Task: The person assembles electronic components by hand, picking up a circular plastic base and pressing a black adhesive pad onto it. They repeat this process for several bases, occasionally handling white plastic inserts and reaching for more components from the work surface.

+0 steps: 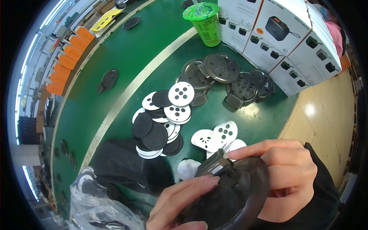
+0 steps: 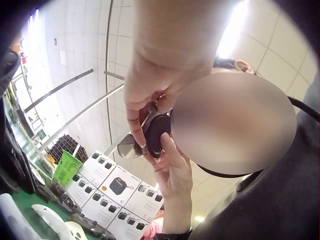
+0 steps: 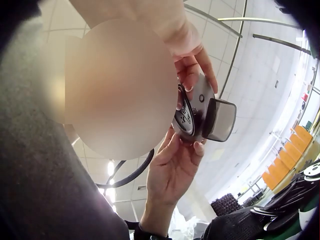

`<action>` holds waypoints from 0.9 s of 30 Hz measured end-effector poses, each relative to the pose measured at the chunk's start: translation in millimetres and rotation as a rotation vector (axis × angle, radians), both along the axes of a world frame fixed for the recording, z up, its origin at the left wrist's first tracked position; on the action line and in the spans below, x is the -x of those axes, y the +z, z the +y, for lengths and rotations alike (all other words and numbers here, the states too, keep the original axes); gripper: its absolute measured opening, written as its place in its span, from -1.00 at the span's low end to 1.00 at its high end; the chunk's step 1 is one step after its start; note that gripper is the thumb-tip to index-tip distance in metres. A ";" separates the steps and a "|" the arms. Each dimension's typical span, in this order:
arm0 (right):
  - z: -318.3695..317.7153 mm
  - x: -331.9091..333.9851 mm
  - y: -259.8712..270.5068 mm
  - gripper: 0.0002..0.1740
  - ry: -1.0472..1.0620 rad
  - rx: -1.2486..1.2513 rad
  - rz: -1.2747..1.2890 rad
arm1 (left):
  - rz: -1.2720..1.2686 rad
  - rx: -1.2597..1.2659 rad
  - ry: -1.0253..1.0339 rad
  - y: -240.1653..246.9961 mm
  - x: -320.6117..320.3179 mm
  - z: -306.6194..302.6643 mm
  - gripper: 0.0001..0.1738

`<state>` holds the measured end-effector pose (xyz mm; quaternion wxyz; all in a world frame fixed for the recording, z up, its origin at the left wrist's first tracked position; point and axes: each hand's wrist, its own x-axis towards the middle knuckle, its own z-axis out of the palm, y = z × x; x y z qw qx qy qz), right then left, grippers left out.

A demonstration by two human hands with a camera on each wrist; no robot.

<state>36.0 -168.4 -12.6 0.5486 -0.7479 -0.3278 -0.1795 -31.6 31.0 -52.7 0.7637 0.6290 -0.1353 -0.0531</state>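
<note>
A dark, smoky round part (image 1: 251,188) with a raised rectangular clip (image 1: 214,163) is held between both hands low in the head view. My left hand (image 1: 178,201) grips its near left side, fingertips near the clip. My right hand (image 1: 289,178) holds the right rim, index finger extended to the clip's end. In the right wrist view the part (image 3: 201,100) is tilted, showing a clear grey tab (image 3: 222,120) and a dark disc (image 3: 185,117) against its face. The left wrist view shows the dark disc (image 2: 158,134) between the fingers of both hands.
White and black discs (image 1: 154,136) lie piled on the green table (image 1: 126,92), with white pads (image 1: 225,132) nearer. Smoky round parts (image 1: 222,68), a green cup (image 1: 207,28) and printed boxes (image 1: 274,34) stand behind. A black mesh pouch (image 1: 126,161) and plastic bag (image 1: 99,203) are left.
</note>
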 end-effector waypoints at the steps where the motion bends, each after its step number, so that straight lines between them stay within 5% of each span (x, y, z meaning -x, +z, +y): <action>1: -0.9 -1.3 -0.6 -0.87 0.023 0.016 -0.055 | -0.145 0.007 0.060 -5.9 1.7 -3.5 -0.37; 5: -3.1 -15.8 -2.8 -0.82 0.094 0.095 -0.196 | -0.470 -0.131 0.170 5.4 -8.0 -19.1 -0.51; 7: -1.4 -14.4 4.7 -0.71 0.088 0.223 -0.100 | -0.387 -0.542 0.093 32.1 -9.1 -6.5 -0.55; 9: -1.4 -18.8 -6.7 -0.67 0.062 0.211 -0.202 | -0.262 -0.413 0.154 27.8 -5.8 -11.9 -0.55; 17: 6.5 -21.0 -4.3 -0.65 0.101 0.190 0.042 | -0.056 -0.256 0.198 10.9 -3.9 -12.6 -0.43; 27: 3.2 -22.0 -6.8 -0.73 0.135 0.301 -0.296 | 0.100 -0.172 0.387 19.2 -3.1 -18.3 -0.41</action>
